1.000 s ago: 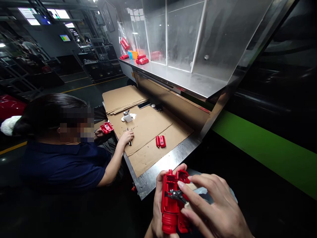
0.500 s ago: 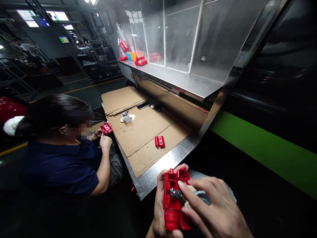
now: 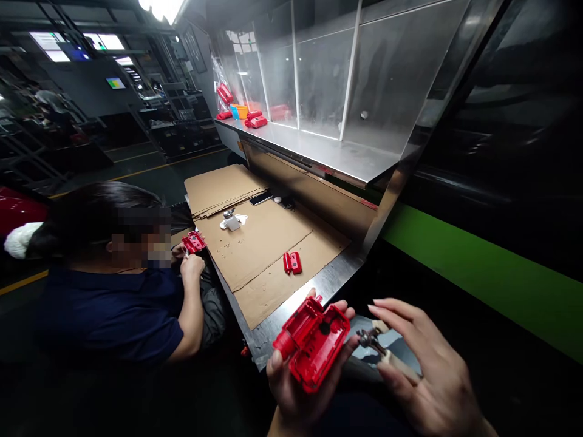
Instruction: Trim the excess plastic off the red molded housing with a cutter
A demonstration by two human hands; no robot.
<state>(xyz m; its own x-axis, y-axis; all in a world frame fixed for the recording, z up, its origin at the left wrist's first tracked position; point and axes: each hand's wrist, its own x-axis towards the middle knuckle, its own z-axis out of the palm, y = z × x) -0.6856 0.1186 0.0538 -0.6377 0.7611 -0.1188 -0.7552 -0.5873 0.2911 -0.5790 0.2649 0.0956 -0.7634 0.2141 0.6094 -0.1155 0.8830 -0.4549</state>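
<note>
My left hand is closed around a red plastic housing, tilted with its open inside facing up. My right hand holds a small pair of cutters with pale handles, its metal tip just right of the housing and not touching it; the index finger is stretched out. Both hands hover below the near end of the steel workbench.
A person in a dark blue shirt sits at left, working on another red part. Cardboard sheets cover the bench, with a red part, a small white item and a phone. A steel shelf carries more red parts.
My left hand turned the red housing from upright to tilted sideways. My right hand drew the cutters out of it to the right. The neighbour's hand left the cardboard and went back to their red part.
</note>
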